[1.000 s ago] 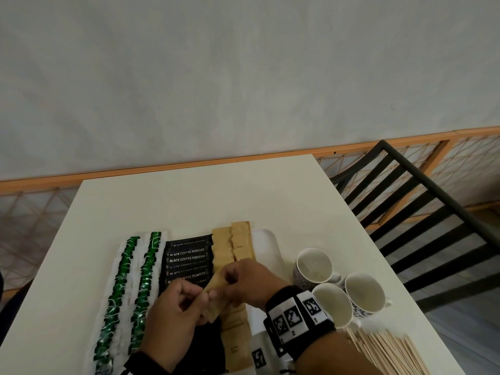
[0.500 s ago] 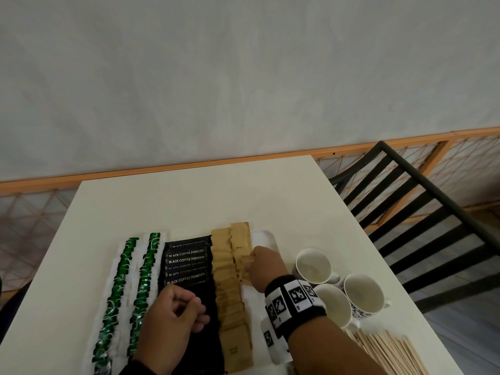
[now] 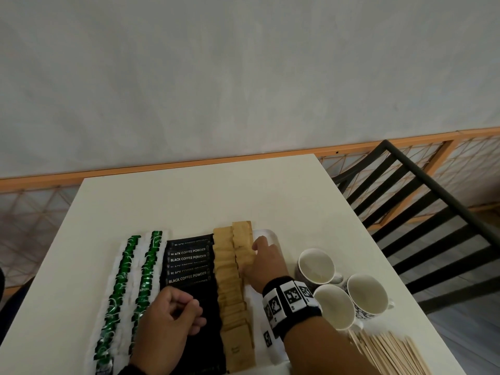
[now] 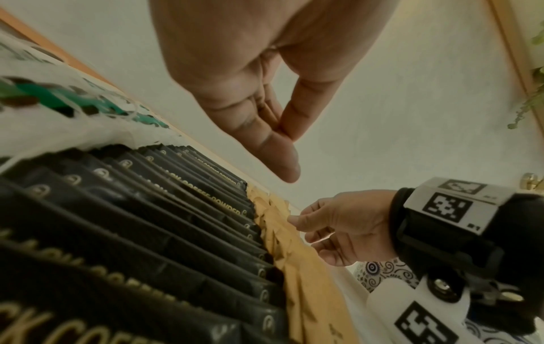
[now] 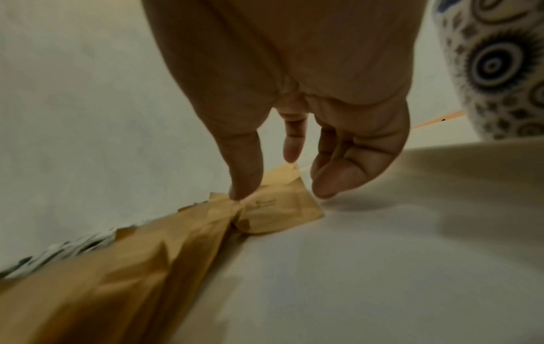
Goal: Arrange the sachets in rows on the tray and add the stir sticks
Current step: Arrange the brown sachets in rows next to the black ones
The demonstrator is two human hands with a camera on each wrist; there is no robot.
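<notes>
Waiting off the tray, stir sticks lie nearest, then the left hand loosely curled and empty, then right hand fingertips pressing a brown sachet into nearly finished rows.

A café corner (coffee sachets, mugs, stir sticks).

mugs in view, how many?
3, clustered on the table right of the tray: one mug farthest from the camera, one nearest beside the right wrist, one farthest right. None look hidden.
</notes>
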